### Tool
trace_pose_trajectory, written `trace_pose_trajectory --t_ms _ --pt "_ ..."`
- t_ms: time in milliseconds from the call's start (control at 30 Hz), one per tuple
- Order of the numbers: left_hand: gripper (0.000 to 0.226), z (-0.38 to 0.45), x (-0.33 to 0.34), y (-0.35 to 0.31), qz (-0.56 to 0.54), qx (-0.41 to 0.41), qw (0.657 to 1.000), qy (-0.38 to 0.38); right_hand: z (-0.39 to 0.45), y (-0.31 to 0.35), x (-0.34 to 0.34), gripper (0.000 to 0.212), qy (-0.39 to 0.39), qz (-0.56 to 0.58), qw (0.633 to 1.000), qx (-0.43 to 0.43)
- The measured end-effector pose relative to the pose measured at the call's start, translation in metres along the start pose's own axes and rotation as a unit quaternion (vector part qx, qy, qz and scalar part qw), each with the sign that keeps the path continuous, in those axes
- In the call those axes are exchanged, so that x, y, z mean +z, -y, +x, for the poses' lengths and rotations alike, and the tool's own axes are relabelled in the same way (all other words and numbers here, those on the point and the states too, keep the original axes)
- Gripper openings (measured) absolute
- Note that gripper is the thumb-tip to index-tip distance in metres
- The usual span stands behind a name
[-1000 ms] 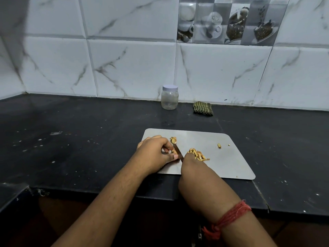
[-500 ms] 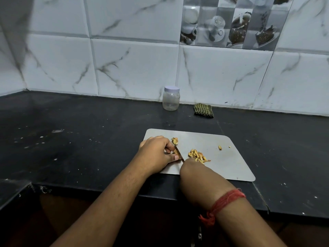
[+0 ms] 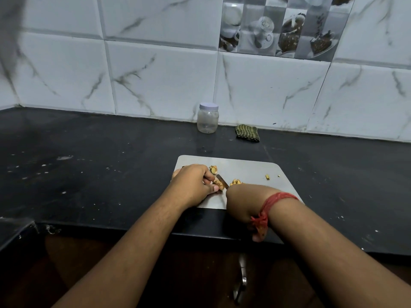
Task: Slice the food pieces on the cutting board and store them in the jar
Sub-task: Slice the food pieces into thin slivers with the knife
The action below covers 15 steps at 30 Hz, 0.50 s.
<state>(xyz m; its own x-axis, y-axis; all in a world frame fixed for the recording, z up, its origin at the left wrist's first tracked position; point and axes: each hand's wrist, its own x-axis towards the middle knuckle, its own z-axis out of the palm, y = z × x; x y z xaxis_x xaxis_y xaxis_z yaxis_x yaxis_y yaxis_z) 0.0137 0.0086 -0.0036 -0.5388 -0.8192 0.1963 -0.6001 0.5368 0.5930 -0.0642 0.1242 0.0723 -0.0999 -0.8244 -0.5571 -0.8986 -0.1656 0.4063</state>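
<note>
Two hands on one cutting board [image 3: 251, 172] — left hand [image 3: 191, 185] pinching food piece [image 3: 218, 184], right hand's [image 3: 242, 203] grip hidden

A black tabletop [image 3: 100, 174], speckled with pale flecks and smudges, runs to a wall of white marble-veined tiles [image 3: 164, 83]. One tile [image 3: 282, 30] up at the right carries a printed picture of cups and dishes. A green striped cloth [image 3: 248, 133] lies folded on the tabletop right against the foot of the wall
</note>
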Motion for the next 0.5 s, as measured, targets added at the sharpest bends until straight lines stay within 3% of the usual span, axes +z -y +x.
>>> trace_pose_trajectory --t_ms 67,200,300,500 --pt "0.015 0.001 0.001 -0.001 -0.001 0.001 1.000 0.000 0.004 -0.006 0.002 0.017 -0.002 0.044 0.999 0.000" --pt "0.015 0.003 0.003 0.002 -0.003 0.006 1.000 0.000 0.024 -0.013 0.017 0.015 -0.042 0.218 0.974 0.041" --pt "0.016 0.003 0.005 0.004 -0.007 0.013 1.000 -0.015 0.026 -0.015 0.023 0.013 -0.050 0.286 0.956 0.049" --pt "0.019 0.001 0.006 0.003 0.005 0.024 0.999 -0.027 0.002 -0.011 0.017 0.025 -0.043 0.131 0.990 0.021"
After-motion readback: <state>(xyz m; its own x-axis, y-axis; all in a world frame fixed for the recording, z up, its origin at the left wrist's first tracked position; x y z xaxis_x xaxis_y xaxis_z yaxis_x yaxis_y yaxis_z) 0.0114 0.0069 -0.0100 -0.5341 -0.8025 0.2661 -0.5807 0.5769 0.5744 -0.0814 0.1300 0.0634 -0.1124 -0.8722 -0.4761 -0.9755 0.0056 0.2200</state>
